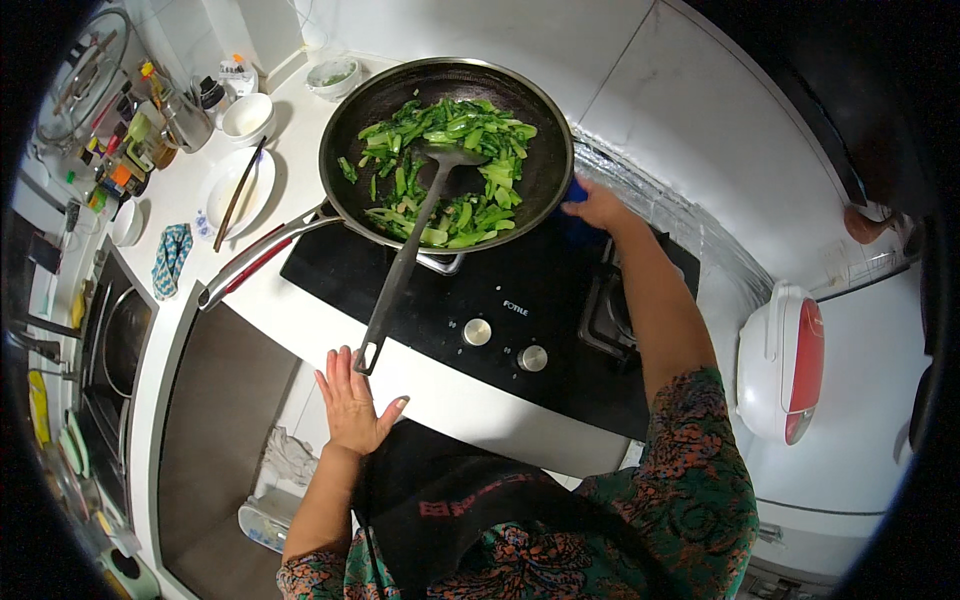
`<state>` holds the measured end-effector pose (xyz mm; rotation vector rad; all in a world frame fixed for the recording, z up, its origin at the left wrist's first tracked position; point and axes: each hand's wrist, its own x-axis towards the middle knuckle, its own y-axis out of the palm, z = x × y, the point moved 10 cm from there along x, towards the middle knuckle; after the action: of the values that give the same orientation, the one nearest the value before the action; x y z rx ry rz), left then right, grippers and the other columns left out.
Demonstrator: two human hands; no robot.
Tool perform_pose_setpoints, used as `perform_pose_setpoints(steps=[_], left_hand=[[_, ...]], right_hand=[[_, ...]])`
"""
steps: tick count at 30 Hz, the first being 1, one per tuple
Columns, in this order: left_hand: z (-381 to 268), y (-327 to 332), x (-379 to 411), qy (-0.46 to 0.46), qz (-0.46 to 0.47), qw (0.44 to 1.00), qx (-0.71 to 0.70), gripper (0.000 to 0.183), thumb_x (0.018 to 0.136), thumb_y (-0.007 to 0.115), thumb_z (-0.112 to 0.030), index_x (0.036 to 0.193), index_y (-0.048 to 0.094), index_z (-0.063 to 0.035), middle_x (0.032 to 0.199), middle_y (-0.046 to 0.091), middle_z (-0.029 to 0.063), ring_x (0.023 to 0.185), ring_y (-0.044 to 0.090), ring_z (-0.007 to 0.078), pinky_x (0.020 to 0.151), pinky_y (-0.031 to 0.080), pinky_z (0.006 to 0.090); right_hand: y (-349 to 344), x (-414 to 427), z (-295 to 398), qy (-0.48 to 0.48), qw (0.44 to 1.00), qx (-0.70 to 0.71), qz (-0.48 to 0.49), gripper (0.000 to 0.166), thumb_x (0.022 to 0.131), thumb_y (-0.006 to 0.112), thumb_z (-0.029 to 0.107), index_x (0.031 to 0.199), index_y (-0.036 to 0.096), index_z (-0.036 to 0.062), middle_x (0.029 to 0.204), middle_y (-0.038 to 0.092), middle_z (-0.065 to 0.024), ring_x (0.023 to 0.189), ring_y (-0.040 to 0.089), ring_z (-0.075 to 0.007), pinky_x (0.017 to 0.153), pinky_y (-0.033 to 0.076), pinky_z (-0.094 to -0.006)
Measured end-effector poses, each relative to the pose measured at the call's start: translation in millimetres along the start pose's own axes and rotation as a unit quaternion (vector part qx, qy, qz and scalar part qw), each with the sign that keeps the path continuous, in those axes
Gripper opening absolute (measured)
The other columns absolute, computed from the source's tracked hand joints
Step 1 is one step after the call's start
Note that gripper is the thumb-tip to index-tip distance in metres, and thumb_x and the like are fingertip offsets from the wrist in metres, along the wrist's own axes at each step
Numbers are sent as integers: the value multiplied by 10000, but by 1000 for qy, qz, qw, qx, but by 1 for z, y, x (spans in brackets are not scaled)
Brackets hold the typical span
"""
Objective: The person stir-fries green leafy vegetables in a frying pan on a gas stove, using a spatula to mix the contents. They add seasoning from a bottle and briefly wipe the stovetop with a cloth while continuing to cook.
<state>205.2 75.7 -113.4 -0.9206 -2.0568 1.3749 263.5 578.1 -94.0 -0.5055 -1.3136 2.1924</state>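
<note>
A dark wok (352, 161) with a metal rim sits over the left side of the gas hob, holding chopped leafy greens (465, 221). A spatula (409, 255) rests with its blade among the greens and its handle over the rim towards me. My left hand (351, 409) is at the counter's front edge, fingers apart and holding nothing, close to the spatula's hanging-hole end. My right hand (596, 204) grips a blue cloth-like item (576, 193) at the wok's right side; part of the grip is hidden. The wok's long handle (259, 262) points left, with neither hand on it.
Left on the counter are a plate (262, 184) with chopsticks (240, 193), a bowl (247, 118), a patterned cloth (172, 259) and several condiment bottles. A sink (127, 337) lies further left. The hob (420, 307) has two knobs; a rice cooker (772, 367) stands right.
</note>
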Motion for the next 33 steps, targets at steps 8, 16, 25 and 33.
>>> perform_pose_setpoints(steps=[8,16,25,33], left_hand=[[4,5,-4,-7,10,1000,-3,954,755,626,-527,1391,192,36,1437,193,264,1359,118,439,1079,42,586],[6,6,-4,1,-15,1000,-13,952,762,619,-525,1396,190,38,1437,192,256,1367,103,426,1086,39,576],[6,6,-2,-6,52,998,-26,947,811,557,-556,1398,118,44,1457,98,274,1371,35,436,1082,6,580],[6,9,-5,6,47,998,-33,986,803,576,-543,1395,86,74,1454,93,285,1362,32,456,1071,8,601]], right_hand=[[48,-41,54,103,971,-158,147,512,856,523,483,1257,540,165,1157,585,-162,1015,583,-334,863,494,-442],[68,-122,130,-36,990,-135,9,395,799,642,245,1177,605,136,1218,549,-208,992,594,-352,884,479,-426],[47,-124,88,50,997,-59,8,448,855,594,355,1233,559,118,1326,454,-205,1178,488,-345,1019,363,-455],[110,-135,158,9,987,-102,126,479,881,510,404,1270,530,126,1414,340,-212,1220,423,-435,1044,320,-492]])
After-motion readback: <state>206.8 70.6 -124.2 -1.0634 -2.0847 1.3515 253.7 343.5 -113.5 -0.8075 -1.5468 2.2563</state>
